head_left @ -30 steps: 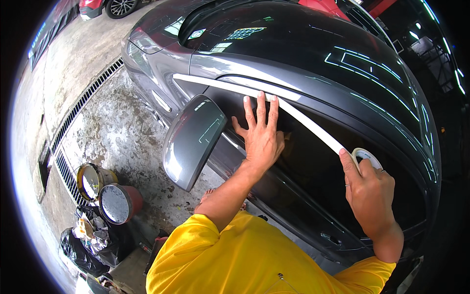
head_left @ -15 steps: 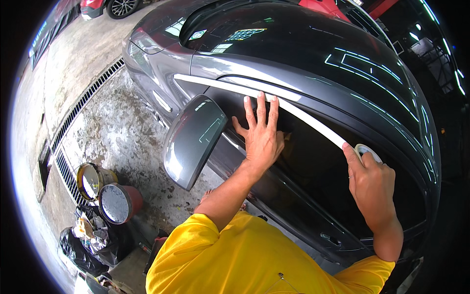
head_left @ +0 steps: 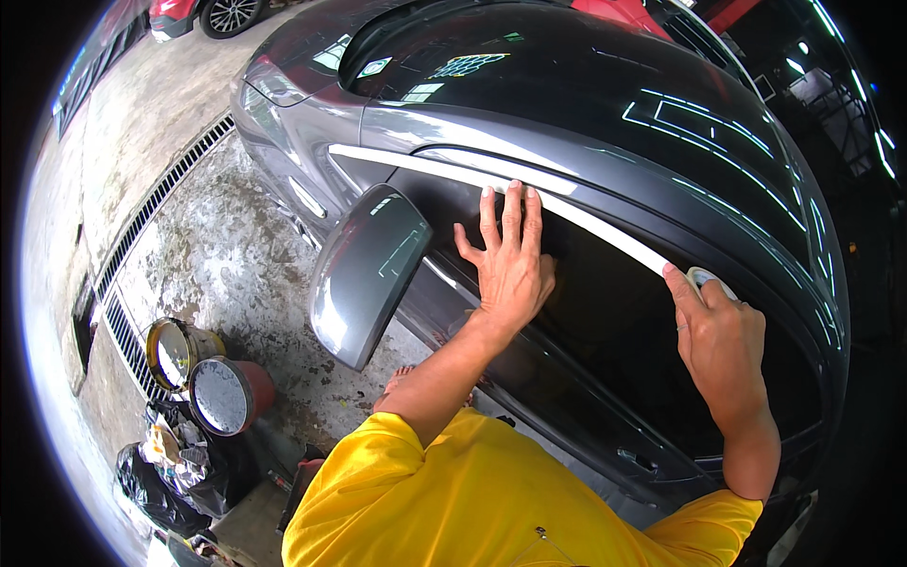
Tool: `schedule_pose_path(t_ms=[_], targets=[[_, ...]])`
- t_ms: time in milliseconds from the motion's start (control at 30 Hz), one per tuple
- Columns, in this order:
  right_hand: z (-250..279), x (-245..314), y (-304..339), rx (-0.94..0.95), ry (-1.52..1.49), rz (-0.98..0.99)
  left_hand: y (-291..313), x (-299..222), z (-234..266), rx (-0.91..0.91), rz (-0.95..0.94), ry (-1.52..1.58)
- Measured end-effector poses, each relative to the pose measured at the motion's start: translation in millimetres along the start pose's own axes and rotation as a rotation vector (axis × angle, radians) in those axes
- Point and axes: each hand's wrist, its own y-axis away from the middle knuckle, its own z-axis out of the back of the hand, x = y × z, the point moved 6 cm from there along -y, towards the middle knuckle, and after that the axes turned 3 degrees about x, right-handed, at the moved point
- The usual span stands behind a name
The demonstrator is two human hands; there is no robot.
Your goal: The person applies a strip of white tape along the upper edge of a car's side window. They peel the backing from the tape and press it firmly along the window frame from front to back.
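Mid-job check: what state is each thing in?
Long white tape strip: drawn out
White ring-shaped tape roll: partly unwound
Bare left hand: spread, touching strip
Bare right hand: closed around roll
Glossy grey mirror: folded outward
Dark grey car door: appears shut
Round red bucket: upright
Round yellow-rimmed bucket: upright
Black plastic bag: open

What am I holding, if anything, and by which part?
A tape roll, by its near side, in your right hand; your left hand holds nothing.
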Motion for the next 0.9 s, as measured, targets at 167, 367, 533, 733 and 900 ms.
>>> schedule_pose_path(t_ms=[167,367,533,733,900], targets=[[-3,-1,0,-0.021,0.029,-0.013,1,-1,-1,-0.002,-0.007,0.0],[0,-1,1,-0.064,0.014,0.004,2,-3,0,0.006,-0.006,-0.007],[14,-11,12,-0.142,-0.161,0.098,2,-3,0,0.006,-0.015,-0.003],[9,-18,18,-0.145,-0.204,0.123,2,-1,0,0.035,-0.025,-0.039],[8,-20,14,-0.194,-0.167,0.134,6,2,-7,-0.002,-0.02,0.001]])
